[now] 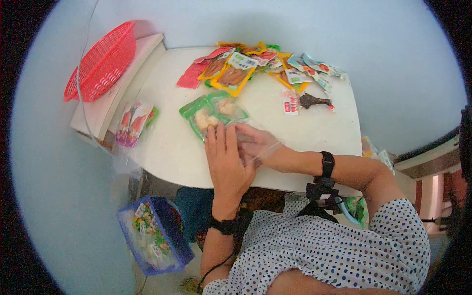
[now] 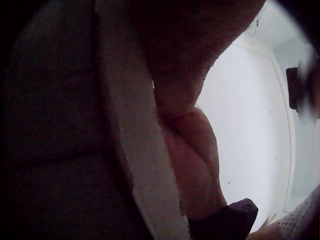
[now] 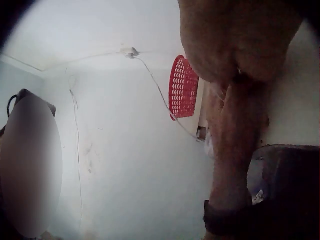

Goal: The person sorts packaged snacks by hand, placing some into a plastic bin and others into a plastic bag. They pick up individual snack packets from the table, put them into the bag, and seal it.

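A clear package with green edges (image 1: 196, 105) lies on the white table, with pale, lumpy pieces (image 1: 204, 119) visible inside. Across its near part rests my left hand (image 1: 227, 160), fingers straight and side by side. My right hand (image 1: 263, 147) is close against it from the right, clear plastic showing over the fingers; their grip is partly hidden. In the left wrist view, the left hand (image 2: 175, 50) is a dark shape with its fingers out of sight. The right wrist view shows the right hand (image 3: 240, 40) without clear fingertips.
Several yellow-edged packets (image 1: 231, 76) lie at the table's back, beside a dark drumstick-shaped item (image 1: 314, 101) and a red-and-white packet (image 1: 290, 102). Purple-edged packets (image 1: 133, 123) lie left. A red basket (image 1: 105, 64) stands on a ledge; a blue bin (image 1: 169, 236) holds packets below.
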Available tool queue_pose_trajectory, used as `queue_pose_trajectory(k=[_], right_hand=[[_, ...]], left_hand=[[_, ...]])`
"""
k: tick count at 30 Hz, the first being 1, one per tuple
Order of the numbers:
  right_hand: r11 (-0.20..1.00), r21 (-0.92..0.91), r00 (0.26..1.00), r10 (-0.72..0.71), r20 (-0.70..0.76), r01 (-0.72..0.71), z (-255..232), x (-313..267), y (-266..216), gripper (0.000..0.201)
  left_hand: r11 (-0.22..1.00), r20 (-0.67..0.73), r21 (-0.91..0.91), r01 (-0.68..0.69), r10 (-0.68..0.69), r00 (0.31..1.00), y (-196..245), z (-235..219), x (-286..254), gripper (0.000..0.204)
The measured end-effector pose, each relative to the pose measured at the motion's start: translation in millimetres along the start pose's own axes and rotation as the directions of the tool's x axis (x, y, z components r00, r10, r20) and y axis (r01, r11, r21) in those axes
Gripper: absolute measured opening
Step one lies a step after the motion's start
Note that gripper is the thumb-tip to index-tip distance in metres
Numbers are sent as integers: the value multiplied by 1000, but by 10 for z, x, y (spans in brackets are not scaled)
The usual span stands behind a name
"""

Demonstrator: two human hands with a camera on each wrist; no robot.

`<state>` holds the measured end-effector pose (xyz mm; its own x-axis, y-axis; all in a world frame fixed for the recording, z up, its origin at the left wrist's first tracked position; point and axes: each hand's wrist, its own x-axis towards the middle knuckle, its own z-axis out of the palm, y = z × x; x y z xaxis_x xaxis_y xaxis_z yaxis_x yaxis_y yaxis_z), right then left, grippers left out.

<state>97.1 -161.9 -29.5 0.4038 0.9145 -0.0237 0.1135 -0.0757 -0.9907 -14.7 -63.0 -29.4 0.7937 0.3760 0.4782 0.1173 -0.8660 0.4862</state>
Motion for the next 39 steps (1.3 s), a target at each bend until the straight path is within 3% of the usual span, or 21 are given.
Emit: queue_pose_trajectory(k=[3,5,7,10,12,14,16,17,19,22,25,28,31,34,37,39], right_hand=[[992,127,999,24,-24,-20,22,45,104,51],[999,-5,998,-40,-38,40,27,79,46,47],[952,-248,981,-190,-20,180,24,110,-148,43],[997,48,998,-54,-18,55,46,216,-210,49],[969,121,975,209,71,-216,29,244,-438,50],[968,107,969,212,130,-226,19,306,-381,50],[999,21,983,-34,181,31,15,449,-24,49],[971,-185,982,-127,138,152,11,430,37,50],[751,-571,938,-325,119,333,84,338,9,52],[793,-515,946,-285,157,325,83,255,90,61],[940,-311,976,-77,203,139,13,100,-154,70],[928,-341,983,-102,153,149,21,66,-38,68],[959,-244,981,-108,159,145,145,-105,-152,68],[871,-409,957,-207,202,274,82,-313,-297,55],[964,-255,986,-27,165,69,-104,-364,-568,34],[987,-125,994,102,30,-97,-280,-315,-730,25]], left_hand=[[999,-4,34,19,-19,1000,44,6,-10,68],[999,-17,22,26,-25,1000,55,-19,-7,68],[999,-37,-16,30,-31,999,61,-34,-8,68],[999,-40,-49,-4,2,999,61,-34,10,67],[995,-17,-93,19,-21,1000,35,-18,24,70],[993,-2,-116,39,-39,999,-7,15,44,71],[992,-8,-107,68,-70,998,-57,31,59,72],[992,-18,-107,66,-68,998,-55,33,72,72],[993,-44,-101,64,-68,997,-59,30,90,72],[996,-31,41,84,-83,996,-6,-22,71,72],[996,-39,-56,71,-73,997,-27,18,47,73],[997,-59,-58,47,-50,997,-14,16,46,73],[998,-55,-46,34,-37,998,-81,27,35,72],[998,-25,27,51,-51,998,-87,13,13,71],[997,-31,-8,76,-76,997,-22,-38,34,67],[993,-14,63,97,-97,995,17,-46,29,65]])
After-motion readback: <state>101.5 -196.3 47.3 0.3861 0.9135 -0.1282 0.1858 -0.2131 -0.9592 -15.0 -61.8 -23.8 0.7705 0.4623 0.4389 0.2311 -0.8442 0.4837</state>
